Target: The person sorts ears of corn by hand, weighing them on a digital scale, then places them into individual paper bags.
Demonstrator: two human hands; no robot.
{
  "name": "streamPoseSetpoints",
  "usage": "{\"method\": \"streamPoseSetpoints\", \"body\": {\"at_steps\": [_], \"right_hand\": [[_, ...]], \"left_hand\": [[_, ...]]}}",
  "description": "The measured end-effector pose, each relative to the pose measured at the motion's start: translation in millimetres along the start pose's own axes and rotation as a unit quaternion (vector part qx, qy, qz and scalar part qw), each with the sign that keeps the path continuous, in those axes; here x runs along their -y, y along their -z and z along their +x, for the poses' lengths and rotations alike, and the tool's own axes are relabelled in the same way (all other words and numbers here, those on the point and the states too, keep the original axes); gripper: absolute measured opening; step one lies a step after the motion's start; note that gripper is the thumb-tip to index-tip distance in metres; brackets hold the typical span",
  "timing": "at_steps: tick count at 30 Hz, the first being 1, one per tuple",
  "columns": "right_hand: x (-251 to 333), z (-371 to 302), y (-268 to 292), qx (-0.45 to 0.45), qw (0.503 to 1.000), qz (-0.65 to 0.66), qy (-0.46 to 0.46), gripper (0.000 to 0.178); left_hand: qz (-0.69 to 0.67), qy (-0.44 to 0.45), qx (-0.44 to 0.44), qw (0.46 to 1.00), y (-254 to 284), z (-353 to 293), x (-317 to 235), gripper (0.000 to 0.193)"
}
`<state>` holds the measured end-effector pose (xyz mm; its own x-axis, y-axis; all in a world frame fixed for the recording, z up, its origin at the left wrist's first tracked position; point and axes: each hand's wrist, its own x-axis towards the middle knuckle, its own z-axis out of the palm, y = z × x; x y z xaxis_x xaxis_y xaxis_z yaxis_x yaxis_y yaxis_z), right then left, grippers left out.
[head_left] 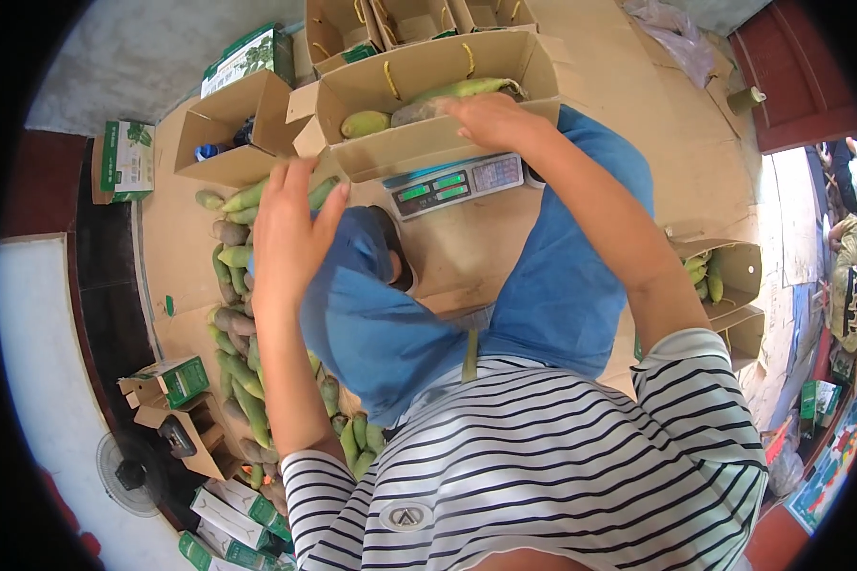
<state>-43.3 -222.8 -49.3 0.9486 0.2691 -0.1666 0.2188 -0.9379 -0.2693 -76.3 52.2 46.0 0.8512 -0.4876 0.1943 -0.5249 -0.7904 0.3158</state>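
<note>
A long cardboard box [438, 86] with yellow rope handles stands in front of me at the scale [459, 186]. In it lie green radishes [365, 124] and a brownish, soil-coated radish [413, 113]. My right hand [493, 121] reaches over the box's near wall, its fingers closed about the right end of the brownish radish; the fingertips are slightly blurred. My left hand [290, 224] is raised beside the box's near left corner, fingers apart and holding nothing. Below and around it spreads a pile of green and brown radishes [248, 381] on the floor.
An open carton [229, 128] with a blue-capped bottle stands left of the box. More handled boxes [414, 19] stand behind it. At the right, a carton [724, 276] holds green produce. A fan [129, 473] and folded green-white cartons [238, 514] are at the lower left.
</note>
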Motion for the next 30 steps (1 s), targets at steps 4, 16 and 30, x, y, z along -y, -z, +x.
{"method": "streamPoseSetpoints", "body": {"at_steps": [4,16,30], "right_hand": [[-5,5,-7,-0.016,0.999,0.003,-0.029,0.025],[-3,10,-3,0.021,0.998,-0.055,-0.032,0.024],[-88,-57,93,-0.264,0.947,0.179,-0.035,0.029]], "left_hand": [[-0.011,0.005,-0.024,1.000,-28,67,28,0.037],[0.015,0.126,0.131,0.983,-125,122,133,0.045],[-0.075,0.197,0.045,0.976,-120,117,131,0.046]]}}
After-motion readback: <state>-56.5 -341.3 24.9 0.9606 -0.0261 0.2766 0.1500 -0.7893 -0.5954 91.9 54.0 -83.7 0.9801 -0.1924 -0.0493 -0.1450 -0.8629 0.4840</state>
